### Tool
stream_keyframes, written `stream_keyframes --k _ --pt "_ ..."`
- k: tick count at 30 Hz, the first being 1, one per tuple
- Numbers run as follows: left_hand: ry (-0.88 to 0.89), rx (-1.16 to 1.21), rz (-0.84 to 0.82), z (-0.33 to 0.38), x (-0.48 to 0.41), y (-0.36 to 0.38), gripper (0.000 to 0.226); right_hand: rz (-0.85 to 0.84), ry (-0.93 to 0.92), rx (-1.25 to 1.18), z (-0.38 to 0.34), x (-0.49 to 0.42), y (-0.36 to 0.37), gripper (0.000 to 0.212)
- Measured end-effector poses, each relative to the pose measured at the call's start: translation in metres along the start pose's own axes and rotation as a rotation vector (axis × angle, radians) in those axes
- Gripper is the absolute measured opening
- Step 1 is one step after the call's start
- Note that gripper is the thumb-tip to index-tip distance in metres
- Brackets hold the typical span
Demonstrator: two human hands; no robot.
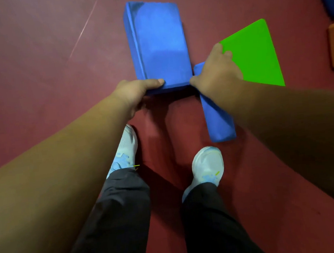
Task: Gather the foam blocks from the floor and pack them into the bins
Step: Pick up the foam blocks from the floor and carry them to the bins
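The large block (158, 44) lies on the floor (30, 69), ahead of the shoes (207, 167). The left hand (135, 94) grips its near left corner. The right hand (216, 75) is at its near right corner, over the narrow block (217, 120). The flat panel (256, 58) lies farther right, perhaps touching the narrow block.

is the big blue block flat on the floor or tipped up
Tipped up, apparently: the left hand grips the near end of the big blue block, with dark shadow beneath it.
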State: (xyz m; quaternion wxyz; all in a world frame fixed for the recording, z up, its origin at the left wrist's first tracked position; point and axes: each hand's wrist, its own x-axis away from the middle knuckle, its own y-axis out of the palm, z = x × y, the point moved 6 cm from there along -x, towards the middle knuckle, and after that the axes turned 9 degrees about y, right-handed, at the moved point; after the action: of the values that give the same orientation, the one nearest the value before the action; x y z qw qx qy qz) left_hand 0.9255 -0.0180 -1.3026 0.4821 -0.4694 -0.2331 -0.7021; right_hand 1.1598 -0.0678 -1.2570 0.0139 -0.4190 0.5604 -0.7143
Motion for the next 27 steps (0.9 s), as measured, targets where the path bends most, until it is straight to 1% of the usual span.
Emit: stream_keyframes --k 1,2,5,8,10,12,15,19,23,27 --pt "0.010 -0.026 0.010 0.006 0.009 -0.001 0.039 -0.035 0.012 0.016 0.005 0.005 -0.007 0.088" --pt "0.027 -0.044 0.028 0.013 0.021 -0.002 0.042 -0.062 0.028 0.025 0.011 0.010 -0.015 0.089" --pt "0.076 -0.069 0.156 0.033 0.059 -0.016 0.065 -0.138 0.109 0.088 0.022 0.035 -0.049 0.096" --pt "0.111 -0.263 0.272 0.061 0.117 -0.040 0.084 -0.192 0.145 0.199 0.017 0.073 -0.101 0.107" --pt "0.178 -0.384 0.336 0.084 0.162 -0.060 0.087 -0.188 0.181 0.180 0.003 0.104 -0.148 0.109" --pt "0.235 -0.448 0.346 0.111 0.213 -0.080 0.084 -0.161 0.156 0.152 -0.020 0.139 -0.199 0.102" --pt "0.318 -0.525 0.344 0.150 0.289 -0.111 0.079 -0.117 0.087 0.107 -0.063 0.197 -0.274 0.097" --pt "0.447 -0.662 0.399 0.194 0.389 -0.153 0.074 -0.071 -0.063 0.096 -0.117 0.275 -0.352 0.087" --pt "0.466 -0.625 0.523 0.215 0.488 -0.204 0.070 -0.011 -0.291 0.116 -0.159 0.355 -0.405 0.074" --pt "0.473 -0.534 0.670 0.194 0.593 -0.249 0.070 0.015 -0.541 0.177 -0.187 0.448 -0.436 0.065"
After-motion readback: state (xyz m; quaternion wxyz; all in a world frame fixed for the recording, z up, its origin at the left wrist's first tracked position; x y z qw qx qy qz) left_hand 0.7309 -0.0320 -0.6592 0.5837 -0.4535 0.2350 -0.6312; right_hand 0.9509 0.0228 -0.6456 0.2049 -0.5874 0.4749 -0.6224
